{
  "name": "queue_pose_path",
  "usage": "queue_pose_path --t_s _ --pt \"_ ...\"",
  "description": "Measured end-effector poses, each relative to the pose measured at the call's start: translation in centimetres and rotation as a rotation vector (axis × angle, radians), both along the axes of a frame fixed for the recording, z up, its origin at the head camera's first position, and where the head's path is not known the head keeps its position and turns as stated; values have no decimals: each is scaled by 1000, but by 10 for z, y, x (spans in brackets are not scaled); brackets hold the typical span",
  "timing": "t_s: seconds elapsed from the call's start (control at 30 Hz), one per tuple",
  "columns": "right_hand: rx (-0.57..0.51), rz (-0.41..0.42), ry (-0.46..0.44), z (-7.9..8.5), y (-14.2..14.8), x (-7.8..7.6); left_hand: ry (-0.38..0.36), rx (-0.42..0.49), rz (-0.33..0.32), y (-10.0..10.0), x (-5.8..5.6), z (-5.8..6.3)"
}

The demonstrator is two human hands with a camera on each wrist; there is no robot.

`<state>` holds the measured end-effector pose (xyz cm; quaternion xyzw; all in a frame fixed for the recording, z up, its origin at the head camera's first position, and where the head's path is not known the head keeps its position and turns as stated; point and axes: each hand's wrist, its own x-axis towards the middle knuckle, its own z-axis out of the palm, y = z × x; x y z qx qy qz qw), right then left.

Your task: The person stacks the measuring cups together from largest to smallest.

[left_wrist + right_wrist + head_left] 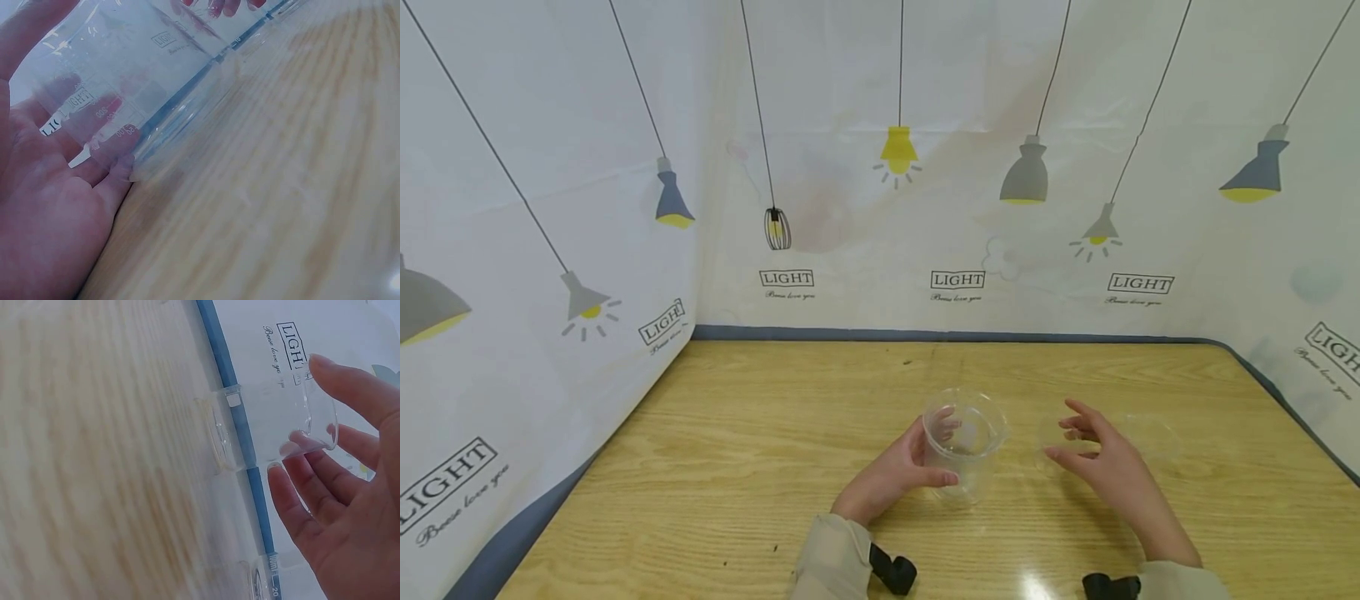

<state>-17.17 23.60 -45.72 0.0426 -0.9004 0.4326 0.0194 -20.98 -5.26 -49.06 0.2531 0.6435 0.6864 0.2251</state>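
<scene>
A large clear beaker (976, 473) with a spout and printed volume marks stands upright on the table. My left hand (891, 471) holds it from the left, thumb at the front and fingers round the far side; in the left wrist view they show through its wall (125, 75). To the right, my right hand (1108, 462) is at a smaller clear beaker (262, 419), barely visible in the head view. Thumb and fingers are spread apart on either side of its rim, fingertips overlapping the wall in the right wrist view.
Another clear beaker (284, 575), with a marked scale, stands further right and is faint in the head view. The wooden table (737, 433) ends at a white printed curtain (865, 200) at the back and both sides. Black straps (893, 570) circle the wrists.
</scene>
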Motion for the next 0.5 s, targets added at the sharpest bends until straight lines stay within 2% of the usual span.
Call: queue_pose_path --t_s 0.23,0.5 --pt "62 -10 -7 0 -1 1 0 -7 1 1 0 0" --pt "120 -64 -36 1 -4 -2 9 -17 10 0 0 -1"
